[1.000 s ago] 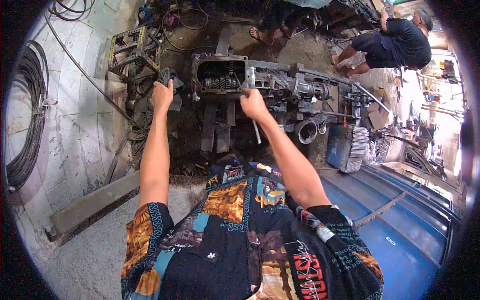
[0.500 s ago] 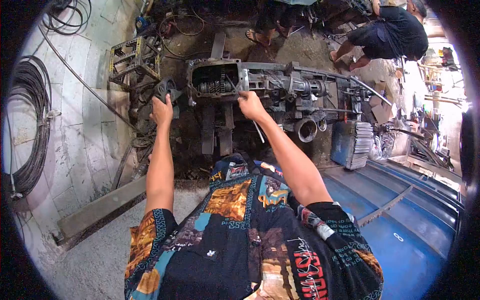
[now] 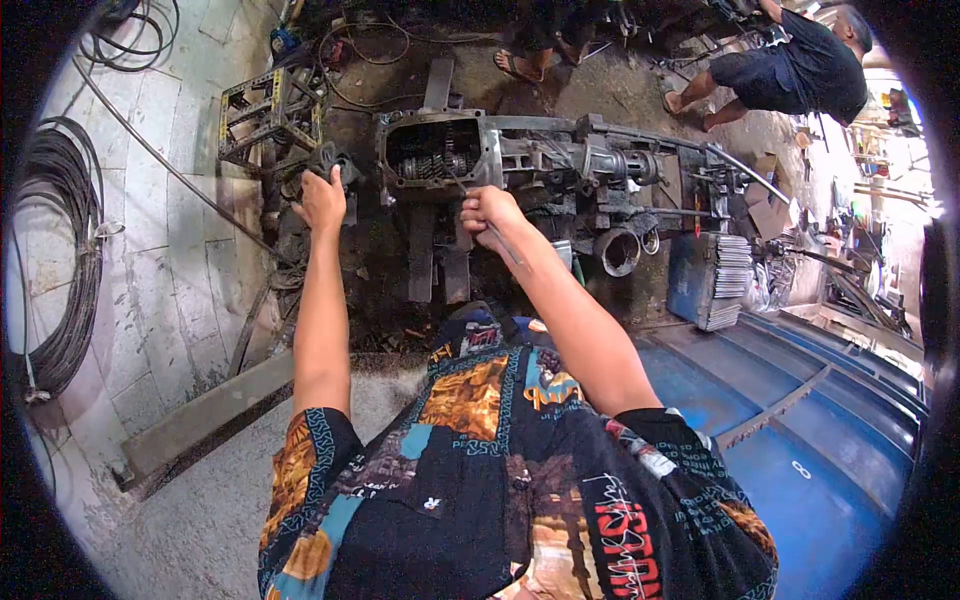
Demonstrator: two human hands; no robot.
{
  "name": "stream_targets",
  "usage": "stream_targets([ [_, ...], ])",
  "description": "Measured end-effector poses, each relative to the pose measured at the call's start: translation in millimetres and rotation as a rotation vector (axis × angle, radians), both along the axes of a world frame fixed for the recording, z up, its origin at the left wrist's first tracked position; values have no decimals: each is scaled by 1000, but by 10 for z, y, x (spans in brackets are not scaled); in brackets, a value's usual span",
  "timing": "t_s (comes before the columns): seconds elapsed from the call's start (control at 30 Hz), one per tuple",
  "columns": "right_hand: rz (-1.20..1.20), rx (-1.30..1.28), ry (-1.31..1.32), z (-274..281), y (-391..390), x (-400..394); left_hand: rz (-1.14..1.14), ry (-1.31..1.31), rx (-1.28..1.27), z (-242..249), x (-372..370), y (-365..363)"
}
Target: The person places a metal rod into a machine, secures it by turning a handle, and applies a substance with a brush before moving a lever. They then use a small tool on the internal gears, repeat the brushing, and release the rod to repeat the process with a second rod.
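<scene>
My right hand [image 3: 490, 212] is closed around a thin metal rod [image 3: 511, 246]. One end of the rod points at the gearbox opening, and the other lies along my wrist. In front of me is the open gearbox housing [image 3: 492, 150], a greasy metal case with toothed gears [image 3: 432, 166] inside. To its left, my left hand [image 3: 322, 200] is closed on a dark grey, curved piece [image 3: 330, 160] whose kind I cannot make out. That piece is apart from the housing.
Shafts and metal parts [image 3: 620, 165] extend right from the housing. A slotted metal frame [image 3: 270, 115] stands at the left, near coiled cable [image 3: 65, 250] by the wall. A finned blue block [image 3: 708, 280] sits at the right. Another person [image 3: 800, 70] is at the upper right.
My right hand has shifted slightly left and turned, swinging the rod's near end toward my forearm. The dark piece in my left hand has tilted. The other person has shifted slightly right.
</scene>
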State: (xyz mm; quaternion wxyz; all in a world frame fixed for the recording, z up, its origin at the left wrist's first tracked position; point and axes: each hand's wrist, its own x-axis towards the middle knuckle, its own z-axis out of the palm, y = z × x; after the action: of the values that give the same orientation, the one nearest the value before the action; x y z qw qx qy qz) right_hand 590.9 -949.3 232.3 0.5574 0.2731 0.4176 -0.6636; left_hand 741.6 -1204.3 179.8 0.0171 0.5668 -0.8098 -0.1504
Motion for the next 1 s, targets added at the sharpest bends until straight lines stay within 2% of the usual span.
stream_targets([
  [0.07,-45,-23,-34,-22,-77,46,7,-157,157,52,-91,-108],
  [0.1,-129,-58,-91,-45,-119,87,72,-118,234,-231,-93,-320],
  [0.2,-251,-102,-123,-23,-203,222,97,-135,355,-224,-157,-458],
  [0.27,-330,-82,-88,19,-258,315,133,-141,330,-305,-131,-458],
  [0.33,-340,-100,-84,27,-292,371,169,-109,299,-162,-117,-256],
  [0.5,-397,-76,-69,29,-343,423,138,46,179,-278,42,-88],
  [0.63,-412,-79,-111,22,-396,371,120,-50,128,-285,-1,-107],
  [0.7,-401,-16,-67,81,-401,429,46,62,150,-419,-7,-253],
  [0.73,-402,-9,-67,85,-400,451,57,-15,178,-198,-91,-201],
  [0.87,-390,2,-5,56,-376,481,37,-98,223,-467,-208,-525],
  [0.93,-289,-32,33,51,-296,450,-6,-114,229,-470,-251,-547],
  [1.0,-23,72,156,114,-108,341,5,-148,196,-434,-256,-528],
])
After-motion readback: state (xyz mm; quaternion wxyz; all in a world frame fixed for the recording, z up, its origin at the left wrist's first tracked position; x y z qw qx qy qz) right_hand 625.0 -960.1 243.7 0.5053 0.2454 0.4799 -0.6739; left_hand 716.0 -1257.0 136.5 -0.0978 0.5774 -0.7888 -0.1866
